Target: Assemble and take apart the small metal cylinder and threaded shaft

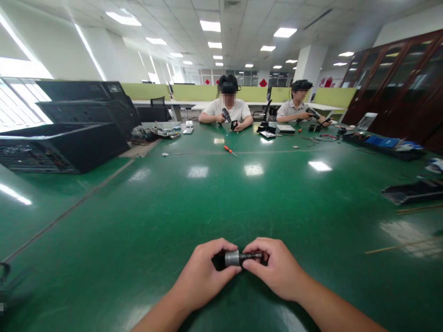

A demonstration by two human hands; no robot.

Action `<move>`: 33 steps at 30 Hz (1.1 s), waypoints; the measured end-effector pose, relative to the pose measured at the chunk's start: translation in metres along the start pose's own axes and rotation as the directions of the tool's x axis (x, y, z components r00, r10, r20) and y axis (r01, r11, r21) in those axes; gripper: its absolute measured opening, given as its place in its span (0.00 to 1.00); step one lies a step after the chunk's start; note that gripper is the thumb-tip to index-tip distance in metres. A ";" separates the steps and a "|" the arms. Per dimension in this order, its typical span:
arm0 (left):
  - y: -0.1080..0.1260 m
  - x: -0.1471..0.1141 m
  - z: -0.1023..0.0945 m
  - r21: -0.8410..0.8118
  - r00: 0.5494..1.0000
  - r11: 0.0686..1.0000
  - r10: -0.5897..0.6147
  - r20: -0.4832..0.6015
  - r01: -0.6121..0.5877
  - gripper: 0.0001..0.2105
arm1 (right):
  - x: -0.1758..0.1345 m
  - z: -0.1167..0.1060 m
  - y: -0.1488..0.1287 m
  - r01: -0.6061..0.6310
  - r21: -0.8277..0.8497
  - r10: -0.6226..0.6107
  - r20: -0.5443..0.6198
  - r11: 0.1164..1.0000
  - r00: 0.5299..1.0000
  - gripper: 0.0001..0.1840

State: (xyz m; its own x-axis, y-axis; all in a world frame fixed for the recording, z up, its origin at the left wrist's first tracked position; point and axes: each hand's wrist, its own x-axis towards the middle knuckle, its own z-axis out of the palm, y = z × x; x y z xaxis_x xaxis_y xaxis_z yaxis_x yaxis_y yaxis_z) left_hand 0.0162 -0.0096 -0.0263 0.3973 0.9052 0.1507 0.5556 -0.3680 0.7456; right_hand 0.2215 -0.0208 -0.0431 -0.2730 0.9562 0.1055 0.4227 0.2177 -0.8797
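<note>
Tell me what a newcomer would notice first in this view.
Low in the middle, the left hand and right hand together grip a small metal cylinder with a threaded rod over the shiny green table. Stacked black computer cases stand at the far left, and two people sit working across the table, an orange-handled screwdriver lying before them.

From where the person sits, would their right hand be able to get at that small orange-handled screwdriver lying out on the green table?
Probably not without leaning in. The right hand is busy gripping a small metal cylindrical part with the left hand, and the orange-handled screwdriver lies far across the bare green table, though nothing blocks the way.
</note>
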 end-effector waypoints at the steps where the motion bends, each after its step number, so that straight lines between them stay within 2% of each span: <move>1: 0.000 0.000 0.000 0.000 1.000 1.000 0.004 0.000 -0.004 0.11 | 0.000 0.000 -0.001 -0.003 -0.001 0.003 -0.006 1.000 1.000 0.05; 11: 0.001 -0.004 0.000 -0.005 0.999 0.999 -0.045 0.000 0.045 0.11 | -0.001 0.000 -0.004 -0.025 -0.002 0.025 -0.021 1.000 0.999 0.03; 23: -0.004 -0.004 -0.001 0.022 0.999 0.999 -0.025 -0.034 0.026 0.12 | 0.001 -0.005 -0.006 -0.032 0.079 0.031 0.010 0.996 0.999 0.03; 33: -0.008 -0.002 -0.005 0.007 0.999 1.000 -0.011 -0.043 0.011 0.12 | 0.005 -0.001 -0.009 -0.033 0.160 0.037 -0.017 0.987 0.999 0.04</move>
State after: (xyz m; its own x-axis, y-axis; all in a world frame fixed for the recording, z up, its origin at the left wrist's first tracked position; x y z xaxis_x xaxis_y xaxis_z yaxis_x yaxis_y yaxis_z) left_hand 0.0069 -0.0075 -0.0296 0.3596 0.9174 0.1705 0.5649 -0.3595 0.7428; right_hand 0.2173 -0.0178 -0.0338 -0.2422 0.9668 0.0813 0.2880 0.1516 -0.9455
